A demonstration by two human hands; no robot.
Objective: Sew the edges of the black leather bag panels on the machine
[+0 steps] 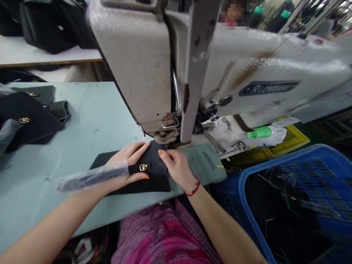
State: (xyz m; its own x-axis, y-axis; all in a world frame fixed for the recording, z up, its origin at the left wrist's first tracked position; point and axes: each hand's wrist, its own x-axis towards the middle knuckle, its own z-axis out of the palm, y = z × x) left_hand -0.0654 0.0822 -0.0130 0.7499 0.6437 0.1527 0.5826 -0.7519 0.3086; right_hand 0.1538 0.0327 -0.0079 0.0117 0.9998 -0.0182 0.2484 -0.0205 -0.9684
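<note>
While my left hand (128, 163) lay open and flat on a black bag flap (156, 176), its fingers spread across the leather, my right hand (177, 168) pinched the flap's far edge between thumb and fingertips. The flap sat on the table, its edge just beside the presser foot (165, 135). A gold clasp (143, 167) sat on a black strap at its middle, and a plastic-wrapped strip (90, 176) ran from there to the left, across my left wrist. A red bracelet (194, 189) circled my right wrist, and my pink checked shirt (162, 234) showed below my arms. A grey-green pad (203, 161) lay under the flap's right side. To my right stood a blue plastic crate (242, 190) holding dark pieces I couldn't make out. On the pale blue table (90, 110) to my left lay a pile of black flaps (30, 117) with gold clasps. Ahead rose the white sewing machine (129, 66), with a yellow crate (291, 137) behind it. Farther off, black bags (46, 25) sat on another table (46, 55), and people stood in the distance.
</note>
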